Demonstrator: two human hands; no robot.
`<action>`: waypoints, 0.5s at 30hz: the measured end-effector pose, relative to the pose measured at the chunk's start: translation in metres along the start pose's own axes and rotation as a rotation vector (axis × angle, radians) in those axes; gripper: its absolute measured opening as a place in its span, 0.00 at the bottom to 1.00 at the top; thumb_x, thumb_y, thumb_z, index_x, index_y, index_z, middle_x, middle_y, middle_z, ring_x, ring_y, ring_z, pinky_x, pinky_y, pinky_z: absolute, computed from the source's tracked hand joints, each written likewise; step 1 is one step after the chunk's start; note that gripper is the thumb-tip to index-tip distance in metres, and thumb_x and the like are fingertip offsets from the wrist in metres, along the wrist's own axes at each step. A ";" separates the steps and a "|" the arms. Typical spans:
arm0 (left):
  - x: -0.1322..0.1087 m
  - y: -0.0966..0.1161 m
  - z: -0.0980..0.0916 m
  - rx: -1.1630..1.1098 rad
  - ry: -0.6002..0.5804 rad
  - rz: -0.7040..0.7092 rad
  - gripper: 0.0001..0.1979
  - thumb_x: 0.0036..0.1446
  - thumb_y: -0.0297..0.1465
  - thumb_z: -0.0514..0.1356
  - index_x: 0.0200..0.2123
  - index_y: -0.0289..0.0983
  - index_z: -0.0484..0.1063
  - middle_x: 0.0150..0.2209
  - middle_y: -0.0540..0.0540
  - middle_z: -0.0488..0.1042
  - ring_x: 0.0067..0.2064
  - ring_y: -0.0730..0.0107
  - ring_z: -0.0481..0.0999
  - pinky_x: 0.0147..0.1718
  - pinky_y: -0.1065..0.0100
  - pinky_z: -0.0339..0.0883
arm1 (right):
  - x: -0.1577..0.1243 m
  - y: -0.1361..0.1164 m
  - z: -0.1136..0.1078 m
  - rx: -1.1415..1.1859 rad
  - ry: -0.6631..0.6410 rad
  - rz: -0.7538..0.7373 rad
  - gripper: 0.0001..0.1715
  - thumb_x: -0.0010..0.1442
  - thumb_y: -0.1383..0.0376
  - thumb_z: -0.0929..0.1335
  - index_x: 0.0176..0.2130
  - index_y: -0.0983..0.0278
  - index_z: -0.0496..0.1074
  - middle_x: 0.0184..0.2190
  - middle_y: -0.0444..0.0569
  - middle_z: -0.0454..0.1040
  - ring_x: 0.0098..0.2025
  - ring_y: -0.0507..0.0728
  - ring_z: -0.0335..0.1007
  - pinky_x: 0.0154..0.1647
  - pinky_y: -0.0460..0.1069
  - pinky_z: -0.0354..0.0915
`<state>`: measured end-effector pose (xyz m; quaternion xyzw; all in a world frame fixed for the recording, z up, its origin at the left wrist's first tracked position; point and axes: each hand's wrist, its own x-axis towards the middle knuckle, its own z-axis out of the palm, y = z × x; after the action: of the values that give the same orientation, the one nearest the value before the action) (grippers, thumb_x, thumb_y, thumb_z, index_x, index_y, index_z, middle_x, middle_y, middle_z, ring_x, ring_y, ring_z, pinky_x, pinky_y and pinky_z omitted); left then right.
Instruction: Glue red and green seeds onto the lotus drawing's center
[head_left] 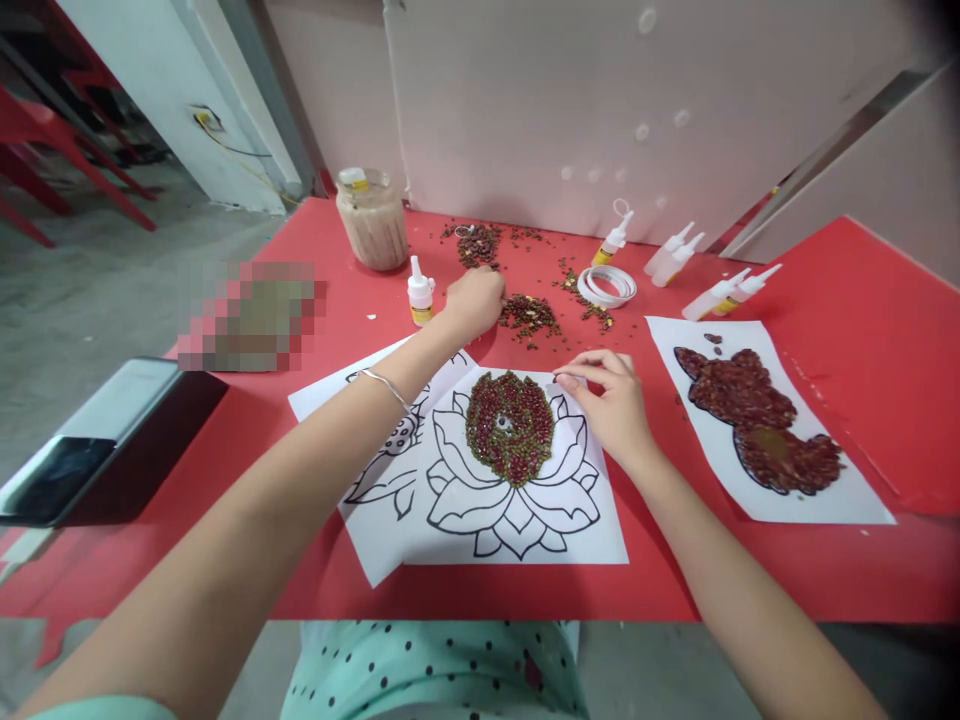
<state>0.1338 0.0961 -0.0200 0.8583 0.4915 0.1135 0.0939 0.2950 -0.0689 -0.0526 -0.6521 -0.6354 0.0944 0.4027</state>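
The lotus drawing (pixel 517 525) lies flat on the red surface (pixel 652 580), its middle filled with a cluster of red and green beans (pixel 517 450); a pale gap at the cluster's centre is hard to make out. The right hand (pixel 611 400) is at the sheet's upper right corner, thumb and forefinger drawn close together, with a dark speck at their tips; whether they pinch it I cannot tell. Beyond the sheet, the left hand (pixel 476 300) is beside a loose bean pile (pixel 529 315), its fingers curled; their tips are hidden, so I cannot tell whether they grip anything. The left forearm hides part of a second line drawing (pixel 382 555).

Near the left hand is a white bottle (pixel 421 295) with a yellow label, its print too small to read. Farther out are a large jar (pixel 375 230), a tape roll (pixel 606 287) and, at right, a bean-covered picture (pixel 765 420). At left, a pixelated patch (pixel 259 315) cannot be identified, and a phone (pixel 82 440) is cut off by the frame.
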 end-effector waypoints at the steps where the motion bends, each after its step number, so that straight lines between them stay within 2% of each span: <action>1: 0.001 0.000 -0.001 0.007 -0.004 -0.001 0.13 0.55 0.24 0.54 0.39 0.34 0.76 0.44 0.38 0.73 0.47 0.59 0.73 0.42 0.63 0.68 | 0.000 0.000 0.000 0.003 0.004 -0.001 0.06 0.55 0.61 0.70 0.32 0.55 0.79 0.36 0.48 0.73 0.45 0.60 0.62 0.48 0.60 0.58; 6: 0.003 0.000 -0.002 0.041 -0.023 0.025 0.12 0.56 0.26 0.54 0.40 0.35 0.77 0.45 0.39 0.73 0.48 0.58 0.72 0.42 0.64 0.68 | 0.000 -0.001 0.000 0.012 0.004 -0.011 0.06 0.56 0.60 0.70 0.32 0.54 0.79 0.36 0.47 0.74 0.44 0.60 0.62 0.47 0.60 0.58; 15: 0.003 0.006 0.003 0.112 -0.019 0.072 0.13 0.57 0.25 0.52 0.39 0.32 0.76 0.44 0.37 0.72 0.51 0.56 0.68 0.43 0.63 0.67 | 0.000 -0.003 -0.002 0.017 -0.001 -0.018 0.07 0.57 0.60 0.69 0.32 0.53 0.79 0.36 0.48 0.73 0.44 0.60 0.62 0.47 0.61 0.59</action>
<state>0.1410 0.0952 -0.0204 0.8804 0.4649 0.0809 0.0466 0.2941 -0.0697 -0.0495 -0.6429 -0.6406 0.0965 0.4086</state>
